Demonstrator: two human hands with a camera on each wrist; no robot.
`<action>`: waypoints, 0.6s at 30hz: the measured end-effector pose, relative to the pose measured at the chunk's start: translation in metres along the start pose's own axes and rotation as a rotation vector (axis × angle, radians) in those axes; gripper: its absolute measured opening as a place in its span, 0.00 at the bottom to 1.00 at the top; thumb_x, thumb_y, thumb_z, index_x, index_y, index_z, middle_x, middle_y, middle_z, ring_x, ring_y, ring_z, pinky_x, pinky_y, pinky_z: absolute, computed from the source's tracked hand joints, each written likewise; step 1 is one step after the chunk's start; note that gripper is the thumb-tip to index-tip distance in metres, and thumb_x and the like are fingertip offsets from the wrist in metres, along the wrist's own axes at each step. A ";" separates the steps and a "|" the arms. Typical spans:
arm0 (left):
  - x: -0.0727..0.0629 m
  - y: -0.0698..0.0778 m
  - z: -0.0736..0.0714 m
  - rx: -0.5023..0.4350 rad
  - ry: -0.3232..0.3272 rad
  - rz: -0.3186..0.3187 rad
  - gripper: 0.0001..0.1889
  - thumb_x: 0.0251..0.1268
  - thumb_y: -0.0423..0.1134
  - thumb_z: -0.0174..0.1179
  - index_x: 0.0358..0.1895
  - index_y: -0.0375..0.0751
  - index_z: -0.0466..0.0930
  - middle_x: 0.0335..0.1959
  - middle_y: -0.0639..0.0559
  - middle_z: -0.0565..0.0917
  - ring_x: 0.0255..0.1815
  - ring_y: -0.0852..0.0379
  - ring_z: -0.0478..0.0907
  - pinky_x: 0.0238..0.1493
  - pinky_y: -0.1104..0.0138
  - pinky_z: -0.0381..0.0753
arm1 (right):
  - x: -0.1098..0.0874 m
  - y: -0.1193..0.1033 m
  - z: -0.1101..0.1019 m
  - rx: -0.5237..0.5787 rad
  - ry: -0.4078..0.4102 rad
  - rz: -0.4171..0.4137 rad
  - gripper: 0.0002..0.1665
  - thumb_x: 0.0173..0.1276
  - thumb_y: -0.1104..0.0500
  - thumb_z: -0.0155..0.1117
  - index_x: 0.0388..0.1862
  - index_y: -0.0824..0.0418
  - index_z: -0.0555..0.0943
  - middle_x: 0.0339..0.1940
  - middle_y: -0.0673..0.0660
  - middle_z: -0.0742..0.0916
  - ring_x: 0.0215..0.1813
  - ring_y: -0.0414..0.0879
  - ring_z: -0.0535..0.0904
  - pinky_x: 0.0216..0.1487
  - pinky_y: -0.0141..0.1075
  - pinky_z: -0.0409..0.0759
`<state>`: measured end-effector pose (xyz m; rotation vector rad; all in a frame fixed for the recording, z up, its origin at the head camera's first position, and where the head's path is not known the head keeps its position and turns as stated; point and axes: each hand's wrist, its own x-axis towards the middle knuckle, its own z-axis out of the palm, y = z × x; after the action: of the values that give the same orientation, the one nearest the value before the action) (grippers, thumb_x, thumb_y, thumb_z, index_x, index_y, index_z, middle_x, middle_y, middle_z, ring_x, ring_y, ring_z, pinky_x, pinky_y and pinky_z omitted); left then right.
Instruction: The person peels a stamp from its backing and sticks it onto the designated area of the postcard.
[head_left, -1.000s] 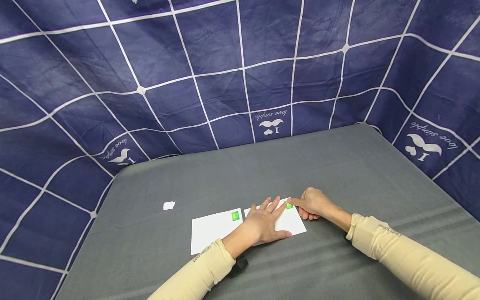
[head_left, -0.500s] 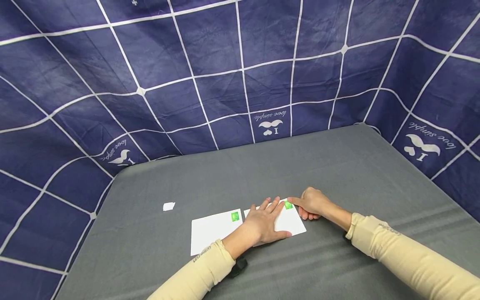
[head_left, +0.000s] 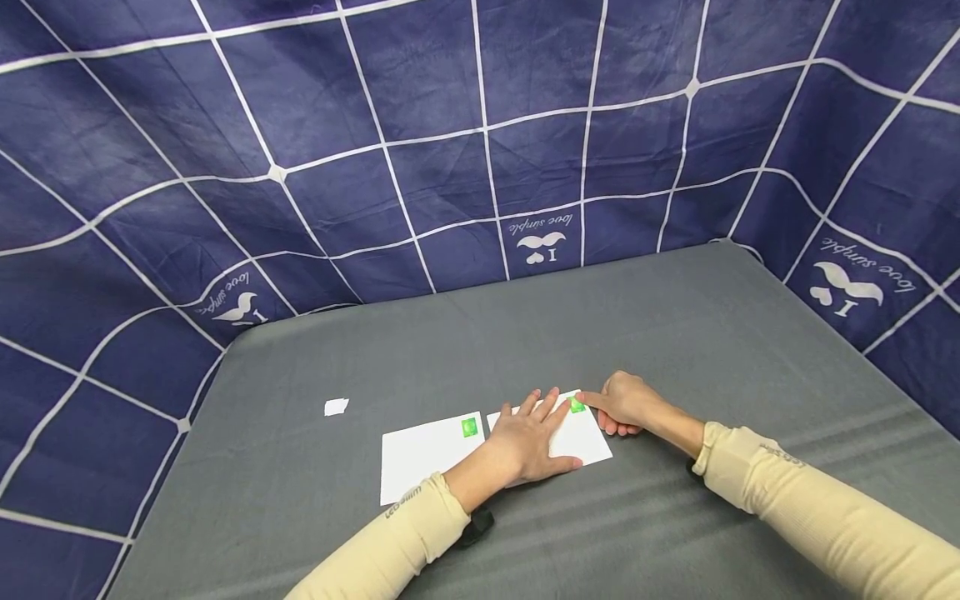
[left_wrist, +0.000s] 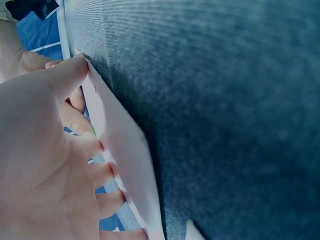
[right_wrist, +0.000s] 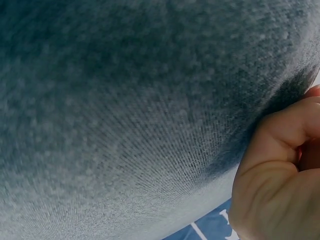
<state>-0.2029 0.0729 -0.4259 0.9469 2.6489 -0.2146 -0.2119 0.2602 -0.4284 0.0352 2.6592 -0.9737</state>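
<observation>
My left hand (head_left: 528, 446) lies spread over a white envelope (head_left: 590, 443), holding it against the grey surface. At that envelope's far right corner is a green stamp (head_left: 577, 406). One outstretched finger of my right hand (head_left: 628, 404) presses on the stamp's edge, while its other fingers curl under beside the envelope. In the left wrist view the fingertips of the left hand (left_wrist: 45, 145) rest along the white envelope (left_wrist: 122, 140). Curled fingers of the right hand (right_wrist: 280, 175) show at the edge of the right wrist view.
A second white envelope (head_left: 423, 462) with a green stamp (head_left: 468, 427) lies to the left, partly under my left forearm. Farther left is a small white piece of paper (head_left: 336, 407). Blue gridded cloth (head_left: 435, 183) hangs behind and beside the grey-covered table (head_left: 300, 500).
The head view has shifted very slightly. Both hands keep the same place on the envelope, and the stamp has not visibly moved.
</observation>
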 end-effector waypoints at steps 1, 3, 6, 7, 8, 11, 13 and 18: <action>0.000 0.000 0.000 -0.003 -0.002 0.001 0.43 0.63 0.73 0.42 0.77 0.57 0.45 0.77 0.58 0.44 0.75 0.56 0.43 0.67 0.51 0.57 | 0.000 0.000 0.000 -0.003 0.002 0.005 0.33 0.71 0.46 0.56 0.07 0.60 0.77 0.03 0.47 0.75 0.06 0.35 0.66 0.09 0.26 0.64; 0.000 0.000 0.000 -0.006 -0.008 0.002 0.43 0.63 0.72 0.41 0.77 0.58 0.44 0.77 0.57 0.44 0.75 0.56 0.43 0.67 0.51 0.57 | 0.000 -0.001 0.000 -0.005 0.001 0.015 0.33 0.72 0.46 0.56 0.07 0.60 0.77 0.03 0.47 0.75 0.07 0.35 0.66 0.10 0.26 0.64; 0.000 0.000 0.000 -0.001 -0.016 0.003 0.42 0.63 0.72 0.40 0.77 0.59 0.44 0.77 0.57 0.43 0.75 0.56 0.42 0.67 0.51 0.56 | 0.001 0.000 0.000 -0.001 -0.002 0.019 0.33 0.72 0.46 0.55 0.07 0.59 0.77 0.04 0.47 0.75 0.07 0.35 0.66 0.09 0.26 0.64; 0.000 0.000 0.000 0.002 -0.017 0.003 0.42 0.63 0.72 0.40 0.77 0.59 0.44 0.77 0.57 0.43 0.75 0.56 0.42 0.67 0.51 0.57 | 0.001 0.000 0.000 0.004 -0.003 0.019 0.33 0.72 0.46 0.56 0.07 0.59 0.77 0.04 0.47 0.75 0.07 0.35 0.66 0.09 0.26 0.64; 0.000 0.000 0.001 0.004 -0.017 0.003 0.43 0.63 0.73 0.40 0.77 0.58 0.44 0.77 0.58 0.43 0.75 0.57 0.42 0.67 0.51 0.57 | 0.001 0.001 0.000 0.005 -0.005 0.015 0.33 0.71 0.45 0.56 0.07 0.59 0.77 0.04 0.47 0.75 0.07 0.35 0.66 0.09 0.26 0.64; 0.000 -0.001 0.001 0.011 -0.011 0.003 0.44 0.62 0.73 0.40 0.77 0.56 0.44 0.77 0.59 0.43 0.75 0.57 0.43 0.67 0.51 0.57 | 0.000 0.002 0.001 0.005 -0.014 0.000 0.32 0.69 0.45 0.59 0.07 0.60 0.77 0.03 0.48 0.75 0.06 0.35 0.67 0.09 0.26 0.65; 0.000 -0.001 0.001 0.015 -0.007 0.002 0.45 0.62 0.74 0.40 0.77 0.55 0.44 0.77 0.59 0.44 0.75 0.58 0.43 0.67 0.52 0.57 | -0.001 0.002 0.000 0.004 -0.019 -0.006 0.32 0.68 0.45 0.61 0.06 0.59 0.77 0.03 0.48 0.75 0.06 0.35 0.66 0.09 0.26 0.65; 0.000 -0.001 -0.001 0.015 -0.003 -0.004 0.46 0.61 0.74 0.42 0.77 0.55 0.44 0.77 0.59 0.45 0.75 0.58 0.44 0.67 0.52 0.58 | -0.002 0.000 -0.001 -0.011 -0.022 -0.013 0.31 0.65 0.44 0.64 0.06 0.59 0.76 0.04 0.48 0.75 0.07 0.36 0.66 0.09 0.27 0.65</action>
<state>-0.2036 0.0723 -0.4250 0.9462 2.6504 -0.2369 -0.2106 0.2609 -0.4277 0.0044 2.6476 -0.9573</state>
